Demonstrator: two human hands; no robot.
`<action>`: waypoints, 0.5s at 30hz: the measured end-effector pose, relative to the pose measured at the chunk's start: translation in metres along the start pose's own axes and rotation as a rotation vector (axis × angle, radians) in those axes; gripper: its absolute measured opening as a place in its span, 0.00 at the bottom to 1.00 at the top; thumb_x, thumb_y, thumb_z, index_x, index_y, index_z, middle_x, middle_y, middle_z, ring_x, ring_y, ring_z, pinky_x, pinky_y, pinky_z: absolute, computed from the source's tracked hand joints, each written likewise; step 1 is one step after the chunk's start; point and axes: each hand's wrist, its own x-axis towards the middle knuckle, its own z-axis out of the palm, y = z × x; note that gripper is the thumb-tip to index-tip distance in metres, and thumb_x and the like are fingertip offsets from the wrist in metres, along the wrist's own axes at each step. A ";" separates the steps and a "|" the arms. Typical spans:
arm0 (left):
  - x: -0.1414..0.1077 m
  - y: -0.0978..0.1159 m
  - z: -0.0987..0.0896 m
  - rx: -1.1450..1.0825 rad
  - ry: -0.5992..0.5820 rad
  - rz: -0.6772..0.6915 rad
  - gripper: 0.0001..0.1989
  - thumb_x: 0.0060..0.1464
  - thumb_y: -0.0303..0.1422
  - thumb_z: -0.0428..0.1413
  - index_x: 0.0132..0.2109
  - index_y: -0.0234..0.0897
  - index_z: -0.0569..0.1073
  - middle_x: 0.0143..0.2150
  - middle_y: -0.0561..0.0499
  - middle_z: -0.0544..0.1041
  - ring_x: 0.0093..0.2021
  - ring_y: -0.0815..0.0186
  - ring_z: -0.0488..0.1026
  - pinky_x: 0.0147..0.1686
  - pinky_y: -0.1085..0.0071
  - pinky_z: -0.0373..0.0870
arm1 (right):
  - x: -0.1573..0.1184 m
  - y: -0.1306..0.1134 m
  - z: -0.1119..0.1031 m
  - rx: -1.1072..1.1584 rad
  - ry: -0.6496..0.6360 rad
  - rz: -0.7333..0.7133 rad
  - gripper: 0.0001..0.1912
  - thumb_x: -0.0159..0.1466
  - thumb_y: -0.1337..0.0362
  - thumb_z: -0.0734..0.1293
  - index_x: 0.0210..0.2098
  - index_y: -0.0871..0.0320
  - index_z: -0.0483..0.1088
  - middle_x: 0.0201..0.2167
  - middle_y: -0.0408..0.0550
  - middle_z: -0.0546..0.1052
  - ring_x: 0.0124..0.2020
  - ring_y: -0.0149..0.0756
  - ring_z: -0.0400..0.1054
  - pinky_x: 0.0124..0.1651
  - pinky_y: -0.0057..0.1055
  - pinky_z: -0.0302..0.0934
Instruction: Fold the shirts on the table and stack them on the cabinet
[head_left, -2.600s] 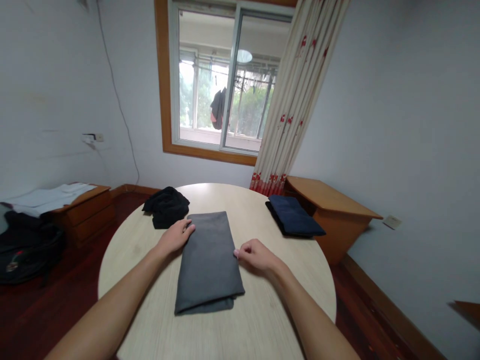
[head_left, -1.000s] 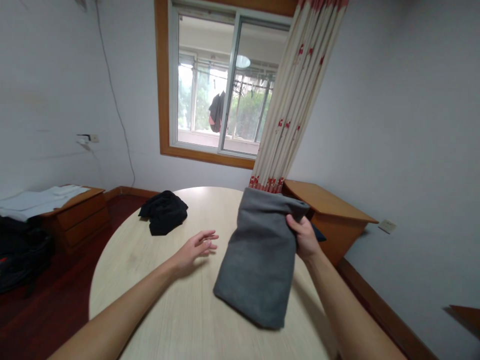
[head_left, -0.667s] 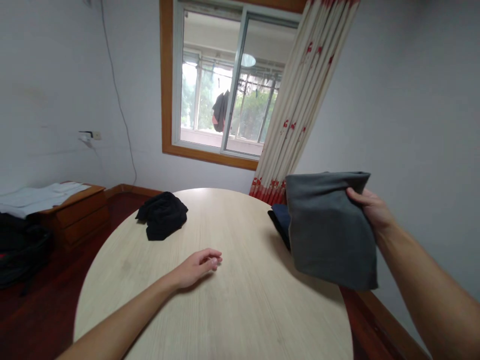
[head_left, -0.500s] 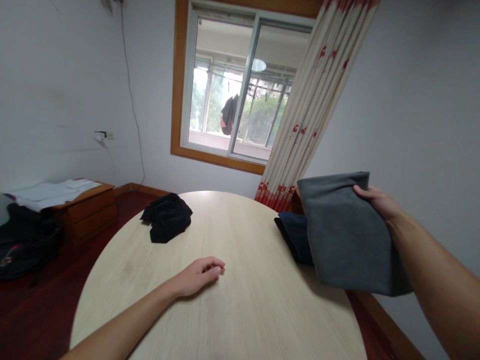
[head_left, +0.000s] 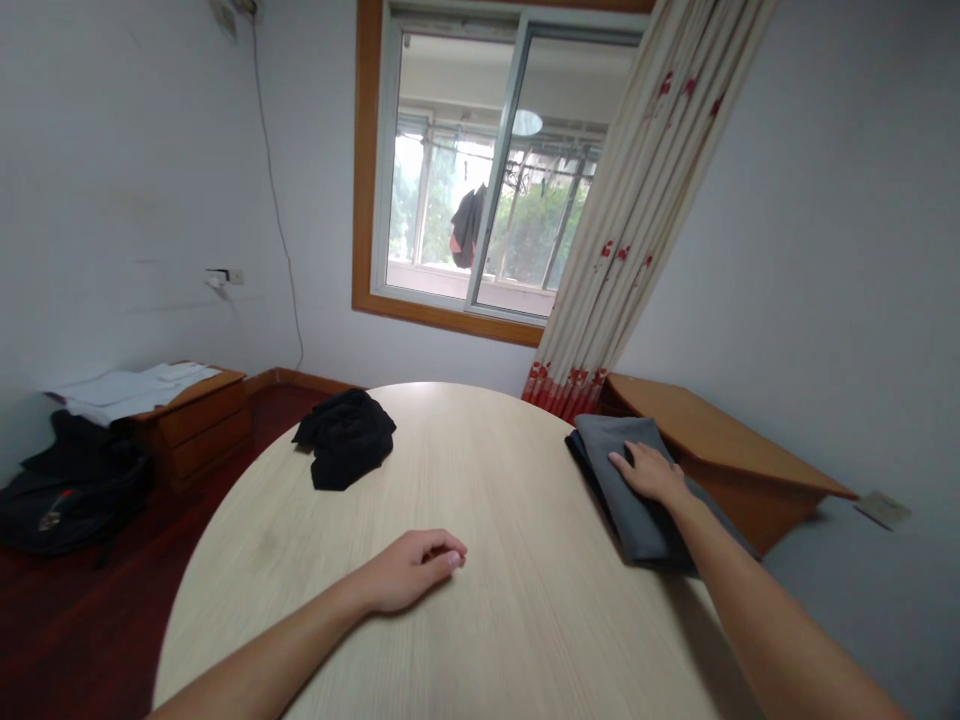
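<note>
A folded grey cloth (head_left: 626,505) lies on top of a dark folded cloth (head_left: 581,462) at the right edge of the round table (head_left: 480,480). My right hand (head_left: 646,472) rests flat on the grey cloth with its fingers apart. Near the middle of the table, my left hand (head_left: 416,568) lies on its side, fingers loosely curled with a gap to the thumb and nothing between them. A crumpled black cloth (head_left: 346,438) sits at the table's far left, beyond my left hand.
Behind the grey cloth stands a brown wooden desk (head_left: 705,420). On the left are a low cabinet (head_left: 202,425) with papers and a black bag (head_left: 67,490) on the floor. A curtain (head_left: 622,250) hangs beside the window.
My right hand has brought the grey cloth down and left onto the dark cloth, let go of its edge and now lies on it. The view has shifted slightly.
</note>
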 end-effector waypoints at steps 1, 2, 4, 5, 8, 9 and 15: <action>0.003 0.001 0.000 0.041 -0.007 0.005 0.19 0.60 0.46 0.53 0.48 0.38 0.78 0.45 0.45 0.80 0.43 0.58 0.74 0.43 0.65 0.66 | -0.013 -0.010 -0.001 0.011 -0.011 0.000 0.31 0.69 0.50 0.53 0.63 0.61 0.65 0.66 0.64 0.63 0.67 0.55 0.55 0.63 0.62 0.49; 0.007 0.002 0.000 0.073 -0.021 0.009 0.19 0.60 0.46 0.53 0.47 0.38 0.79 0.43 0.45 0.80 0.41 0.59 0.74 0.42 0.66 0.66 | -0.027 -0.023 -0.004 0.033 -0.002 -0.024 0.30 0.70 0.51 0.51 0.63 0.59 0.64 0.67 0.62 0.61 0.69 0.53 0.52 0.64 0.63 0.47; 0.018 0.005 -0.007 0.115 -0.055 0.010 0.18 0.58 0.46 0.54 0.43 0.38 0.80 0.39 0.46 0.80 0.38 0.59 0.74 0.39 0.66 0.67 | -0.058 -0.052 -0.007 0.102 -0.010 -0.147 0.28 0.70 0.51 0.52 0.62 0.57 0.66 0.68 0.60 0.60 0.70 0.52 0.50 0.66 0.61 0.43; 0.025 0.005 -0.013 0.138 -0.052 0.007 0.17 0.56 0.46 0.56 0.41 0.38 0.80 0.36 0.46 0.80 0.36 0.58 0.74 0.39 0.66 0.67 | -0.073 -0.068 -0.007 0.143 -0.034 -0.223 0.27 0.70 0.51 0.53 0.61 0.56 0.66 0.68 0.59 0.61 0.70 0.51 0.50 0.67 0.59 0.42; 0.044 0.002 -0.039 0.306 0.178 0.019 0.13 0.51 0.43 0.60 0.37 0.40 0.80 0.37 0.43 0.80 0.41 0.52 0.75 0.46 0.62 0.67 | -0.115 -0.115 0.000 0.293 -0.129 -0.431 0.27 0.69 0.48 0.58 0.60 0.56 0.68 0.66 0.60 0.63 0.68 0.51 0.53 0.68 0.54 0.42; 0.047 -0.001 -0.049 0.388 0.310 0.022 0.12 0.51 0.42 0.60 0.39 0.40 0.80 0.43 0.41 0.80 0.47 0.49 0.74 0.51 0.60 0.65 | -0.127 -0.128 0.004 0.333 -0.167 -0.472 0.27 0.68 0.48 0.59 0.60 0.55 0.69 0.66 0.60 0.65 0.68 0.51 0.54 0.67 0.53 0.43; 0.037 -0.050 -0.105 0.975 0.695 -0.212 0.29 0.56 0.35 0.54 0.64 0.33 0.66 0.71 0.34 0.56 0.71 0.45 0.49 0.67 0.48 0.42 | -0.157 -0.166 0.025 0.408 -0.337 -0.479 0.32 0.65 0.49 0.64 0.63 0.59 0.65 0.68 0.62 0.61 0.69 0.52 0.53 0.67 0.51 0.46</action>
